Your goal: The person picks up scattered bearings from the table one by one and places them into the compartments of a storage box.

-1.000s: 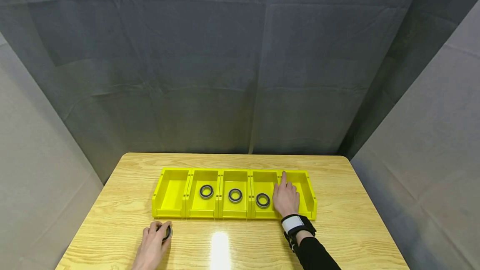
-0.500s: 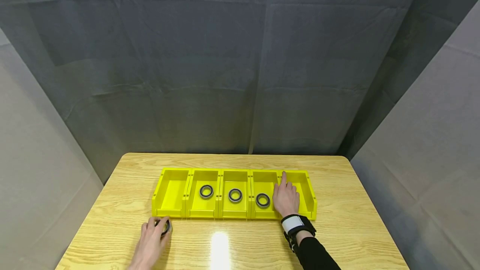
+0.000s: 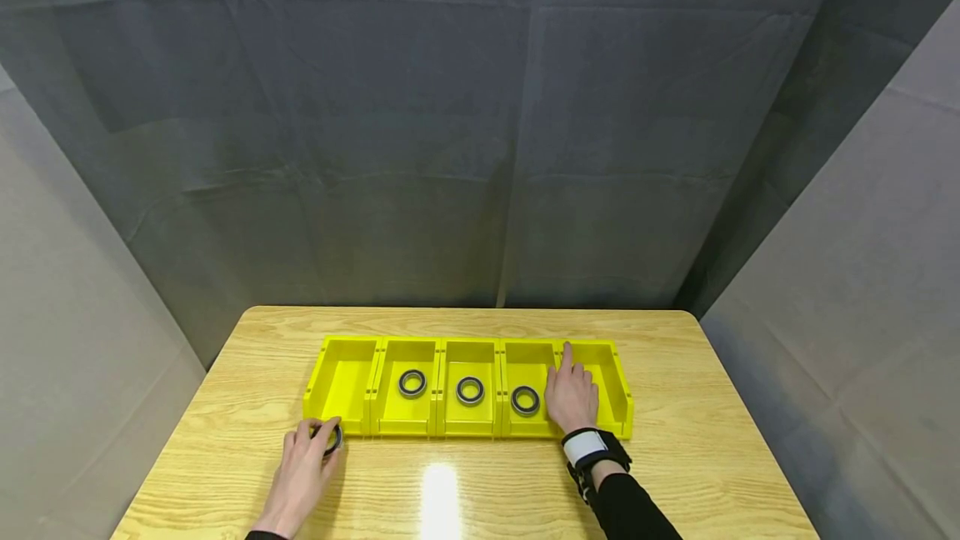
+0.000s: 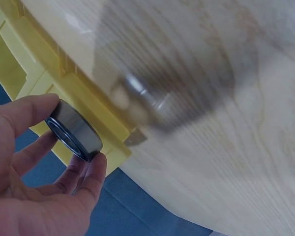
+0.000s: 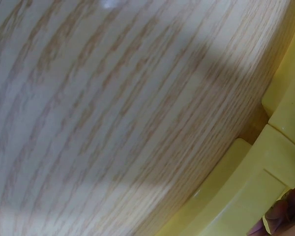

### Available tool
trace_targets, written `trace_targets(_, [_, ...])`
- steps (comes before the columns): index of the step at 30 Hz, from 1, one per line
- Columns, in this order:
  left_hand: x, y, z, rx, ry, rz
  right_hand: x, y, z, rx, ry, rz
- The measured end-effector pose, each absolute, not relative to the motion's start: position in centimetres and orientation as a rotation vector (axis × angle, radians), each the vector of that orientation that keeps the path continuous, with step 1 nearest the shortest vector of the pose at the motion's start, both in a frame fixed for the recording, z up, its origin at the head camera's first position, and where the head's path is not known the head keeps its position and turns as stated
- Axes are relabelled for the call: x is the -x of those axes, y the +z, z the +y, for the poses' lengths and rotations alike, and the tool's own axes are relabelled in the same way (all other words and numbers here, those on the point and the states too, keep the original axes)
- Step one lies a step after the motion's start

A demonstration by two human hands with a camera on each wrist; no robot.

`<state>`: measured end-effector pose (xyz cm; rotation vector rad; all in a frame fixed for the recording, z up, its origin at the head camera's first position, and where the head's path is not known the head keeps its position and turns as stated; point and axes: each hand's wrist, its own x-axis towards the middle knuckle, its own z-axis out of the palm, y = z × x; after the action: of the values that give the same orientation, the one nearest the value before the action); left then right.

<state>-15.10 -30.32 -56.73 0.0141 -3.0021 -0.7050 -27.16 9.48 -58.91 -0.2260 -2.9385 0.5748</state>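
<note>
In the head view my left hand point(image 3: 297, 473) holds a ball bearing point(image 3: 334, 440) just in front of the leftmost yellow bin point(image 3: 341, 373). The left wrist view shows this dark-faced bearing point(image 4: 78, 130) pinched between thumb and fingertips, its steel outer ring outward, overlapping the bin's front edge. My right hand point(image 3: 572, 398) rests over the divider between the two rightmost bins, index finger extended along it. Similar bearings lie flat in the middle bins: one at left point(image 3: 412, 383), one at centre point(image 3: 470, 391) and one beside the right hand point(image 3: 525, 401).
The yellow bins stand joined in a row on a wood-grain table point(image 3: 480, 490). Grey cloth point(image 3: 420, 148) hangs behind the table, with lighter panels point(image 3: 847, 340) at both sides. A bright light reflection lies on the front of the tabletop.
My left hand has moved forward with the bearing, from the tabletop up to the front edge of the leftmost bin. The right hand and the bearings in the bins stay in place.
</note>
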Motion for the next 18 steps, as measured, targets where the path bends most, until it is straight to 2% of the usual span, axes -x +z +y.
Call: trace_targets(18, [16.4,-55.7,-30.3,-0.064,-0.677,-3.0,27.2,-59.1,9.5,0.226,0.577,-2.928])
